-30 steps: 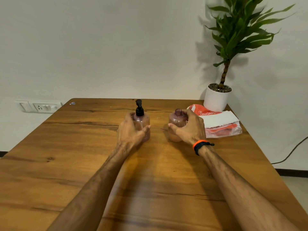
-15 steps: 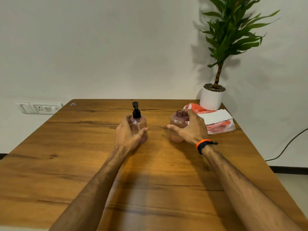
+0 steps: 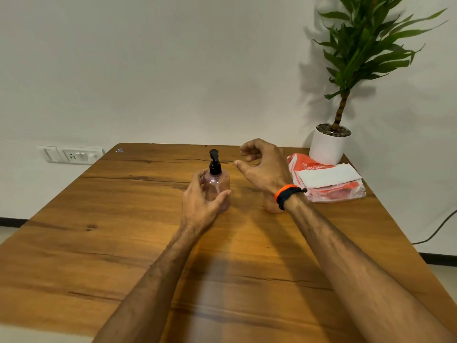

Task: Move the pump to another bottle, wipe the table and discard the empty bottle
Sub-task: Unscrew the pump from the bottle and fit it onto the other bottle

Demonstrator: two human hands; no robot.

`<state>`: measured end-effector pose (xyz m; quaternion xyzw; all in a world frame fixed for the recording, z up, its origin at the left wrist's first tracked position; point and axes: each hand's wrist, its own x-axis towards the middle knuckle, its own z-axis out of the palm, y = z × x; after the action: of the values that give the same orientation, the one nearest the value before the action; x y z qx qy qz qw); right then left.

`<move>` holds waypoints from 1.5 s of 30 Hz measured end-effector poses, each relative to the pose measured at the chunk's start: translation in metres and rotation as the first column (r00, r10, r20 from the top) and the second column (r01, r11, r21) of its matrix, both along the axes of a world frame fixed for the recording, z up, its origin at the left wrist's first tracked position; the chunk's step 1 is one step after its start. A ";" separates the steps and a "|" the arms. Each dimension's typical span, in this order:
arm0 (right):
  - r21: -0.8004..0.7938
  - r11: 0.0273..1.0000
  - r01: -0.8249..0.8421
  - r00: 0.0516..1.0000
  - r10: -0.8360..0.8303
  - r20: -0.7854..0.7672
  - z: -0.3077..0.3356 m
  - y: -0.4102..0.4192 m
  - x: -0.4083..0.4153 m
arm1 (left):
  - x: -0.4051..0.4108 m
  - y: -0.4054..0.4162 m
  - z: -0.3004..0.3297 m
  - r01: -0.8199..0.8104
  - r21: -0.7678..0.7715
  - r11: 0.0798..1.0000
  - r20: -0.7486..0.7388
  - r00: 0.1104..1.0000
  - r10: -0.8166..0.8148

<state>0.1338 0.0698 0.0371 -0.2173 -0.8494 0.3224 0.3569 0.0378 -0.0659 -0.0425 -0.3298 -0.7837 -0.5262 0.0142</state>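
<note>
A clear pink bottle (image 3: 218,188) with a black pump (image 3: 214,162) stands upright mid-table. My left hand (image 3: 199,203) grips its body from the left and front. My right hand (image 3: 264,167) hovers above the table just right of the pump, fingers loosely curled, holding nothing. The second pink bottle (image 3: 271,206), which has no pump, is mostly hidden behind my right wrist; only its base shows. A white tissue (image 3: 326,178) lies on an orange pack at the right.
The wooden table (image 3: 123,231) ends at the wall. A potted plant in a white pot (image 3: 327,147) stands at its back right corner. The orange tissue pack (image 3: 329,191) lies in front of the pot. A black cable (image 3: 440,226) hangs off to the right.
My right hand has let go of the pumpless bottle, risen and moved left toward the pump. My left hand keeps its grip on the pump bottle.
</note>
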 end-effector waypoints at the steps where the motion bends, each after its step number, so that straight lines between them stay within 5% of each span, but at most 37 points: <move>1: -0.012 1.000 -0.029 0.999 0.029 0.036 -0.003 -0.002 -0.007 | -0.001 0.000 -0.002 -0.006 0.008 1.000 -0.004 1.000 0.006; 7: -0.095 0.992 -0.078 0.992 0.087 0.090 -0.020 -0.012 -0.033 | -0.004 0.003 -0.011 -0.018 0.041 0.999 -0.008 1.000 0.019; 24: -0.161 0.969 -0.189 0.972 0.162 -0.168 -0.034 -0.012 -0.049 | -0.015 0.004 -0.032 0.016 0.147 0.989 -0.006 1.000 -0.015; 38: -0.254 0.828 -0.500 0.866 0.471 -0.170 -0.040 0.012 -0.052 | -0.017 0.004 -0.041 0.011 0.192 0.981 -0.026 1.000 -0.007; 45: -0.286 0.881 -0.378 0.923 0.334 -0.191 -0.042 0.008 -0.057 | -0.019 0.006 -0.042 0.008 0.199 0.980 -0.009 1.000 -0.007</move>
<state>0.0770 0.0778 -0.0048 -0.0893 -0.7854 0.5289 0.3089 0.0185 -0.0601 -0.0842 -0.3320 -0.7259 -0.6005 0.0484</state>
